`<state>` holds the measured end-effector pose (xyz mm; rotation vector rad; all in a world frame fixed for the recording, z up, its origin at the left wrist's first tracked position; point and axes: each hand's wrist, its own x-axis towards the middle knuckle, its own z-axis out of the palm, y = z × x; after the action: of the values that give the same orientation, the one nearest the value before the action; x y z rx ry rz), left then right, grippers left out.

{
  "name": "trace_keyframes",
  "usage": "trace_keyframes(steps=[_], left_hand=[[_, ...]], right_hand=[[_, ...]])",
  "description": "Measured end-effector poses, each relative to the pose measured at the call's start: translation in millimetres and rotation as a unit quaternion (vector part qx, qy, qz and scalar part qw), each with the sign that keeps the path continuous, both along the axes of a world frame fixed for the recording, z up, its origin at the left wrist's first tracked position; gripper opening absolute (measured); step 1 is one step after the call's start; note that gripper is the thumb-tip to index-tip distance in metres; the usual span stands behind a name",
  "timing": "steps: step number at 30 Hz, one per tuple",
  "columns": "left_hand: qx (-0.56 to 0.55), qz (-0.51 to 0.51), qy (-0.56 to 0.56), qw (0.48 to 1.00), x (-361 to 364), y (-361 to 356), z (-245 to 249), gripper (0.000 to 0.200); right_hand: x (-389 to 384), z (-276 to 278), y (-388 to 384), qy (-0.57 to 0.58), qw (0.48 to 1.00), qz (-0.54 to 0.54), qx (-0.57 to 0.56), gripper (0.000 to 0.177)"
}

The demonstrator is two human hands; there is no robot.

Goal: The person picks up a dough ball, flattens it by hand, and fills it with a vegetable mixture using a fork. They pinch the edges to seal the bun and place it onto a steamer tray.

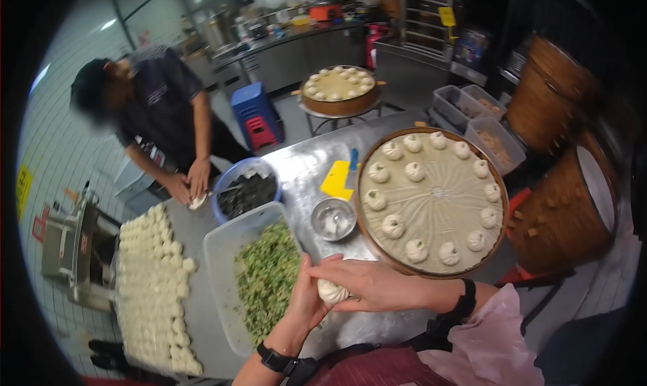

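A pleated white bun (331,292) sits between my two hands at the table's near edge. My left hand (309,298) cups it from the left, and the fingers of my right hand (360,283) close over its top and right side. Just left of my hands is a clear plastic tub (217,278) of chopped green filling (266,278). Beyond them stands a small metal bowl (334,219) with something white inside. To the right lies a round steamer tray (438,214), with several pleated buns (416,250) set mostly around its rim.
Rows of dough pieces (151,278) cover the table's left side, partly under plastic. A co-worker (158,110) presses dough beside a blue-rimmed bowl (248,190) of dark filling. A yellow scraper (335,180) lies near the tray. Stacked bamboo steamers (563,204) stand at right; another filled steamer (339,89) stands behind.
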<state>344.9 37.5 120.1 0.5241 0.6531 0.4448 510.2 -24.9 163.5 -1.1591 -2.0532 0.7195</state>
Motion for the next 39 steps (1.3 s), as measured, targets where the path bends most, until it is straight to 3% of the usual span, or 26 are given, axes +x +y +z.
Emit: trace_keyframes(steps=[4,6,8,10,12,14,16,17,22,26,28,29,30,32,34,36,39], left_hand=[[0.042,-0.072,-0.053,0.995,13.6,6.8,8.1,0.071],[0.06,-0.017,0.073,0.995,10.9,8.9,6.1,0.068],[0.065,-0.008,0.051,0.997,-5.9,14.4,-3.1,0.064],[0.062,0.01,0.06,0.996,-23.5,16.0,-6.8,0.061],[0.072,0.051,0.088,0.992,-38.1,13.8,-9.2,0.059],[0.093,0.08,0.115,0.986,-51.0,12.1,-4.0,0.058],[0.021,0.107,0.004,0.994,-73.1,17.2,-6.4,0.048],[0.02,0.11,0.006,0.994,-81.2,18.1,-6.2,0.048],[0.074,0.224,0.01,0.972,-136.4,16.6,2.2,0.053],[0.099,0.341,0.065,0.933,-215.9,4.2,-12.8,0.057],[0.105,0.484,0.155,0.855,-260.7,-9.8,-33.5,0.058],[0.057,0.583,0.15,0.797,-289.9,-13.0,-66.0,0.05],[0.043,0.587,0.139,0.796,-303.5,-21.2,-86.3,0.045],[0.008,0.599,0.147,0.787,-323.5,-47.8,-110.8,0.029],[-0.065,0.622,0.114,0.772,-320.6,-69.3,-125.2,0.028],[-0.086,0.599,0.102,0.789,-323.5,-84.7,-140.5,0.029],[-0.091,0.617,0.115,0.773,-327.9,-92.7,-144.3,0.034]], right_hand=[[36.6,-11.8,6.4,0.132,0.985,-0.048,-0.103,0.058],[77.9,-34.9,20.0,0.184,0.961,-0.195,-0.069,0.053],[134.3,-52.7,31.2,0.136,0.922,-0.359,-0.05,0.047],[194.1,-79.6,43.2,-0.018,0.867,-0.498,-0.006,0.048],[239.4,-99.7,52.9,-0.05,0.824,-0.565,-0.018,0.048],[266.5,-108.0,64.3,-0.059,0.813,-0.579,-0.015,0.049],[281.9,-114.2,77.9,-0.068,0.804,-0.59,-0.013,0.049],[285.9,-118.4,84.1,-0.089,0.801,-0.591,-0.045,0.049],[299.9,-124.5,97.6,-0.147,0.808,-0.554,-0.133,0.05],[313.5,-80.0,106.8,-0.154,0.755,-0.636,-0.049,0.041],[294.2,-45.1,113.6,-0.116,0.785,-0.609,-0.016,0.036],[278.0,-34.6,119.9,-0.069,0.809,-0.583,0.017,0.032],[261.2,-31.0,131.5,-0.049,0.839,-0.534,0.087,0.026],[201.6,-12.2,159.8,-0.027,0.902,-0.418,0.105,0.025],[109.8,4.7,187.6,0.038,0.953,-0.294,0.069,0.024],[5.0,17.6,204.1,0.033,0.977,-0.209,0.016,0.025],[-139.3,19.7,208.2,0.074,0.996,0.006,-0.05,0.025]])
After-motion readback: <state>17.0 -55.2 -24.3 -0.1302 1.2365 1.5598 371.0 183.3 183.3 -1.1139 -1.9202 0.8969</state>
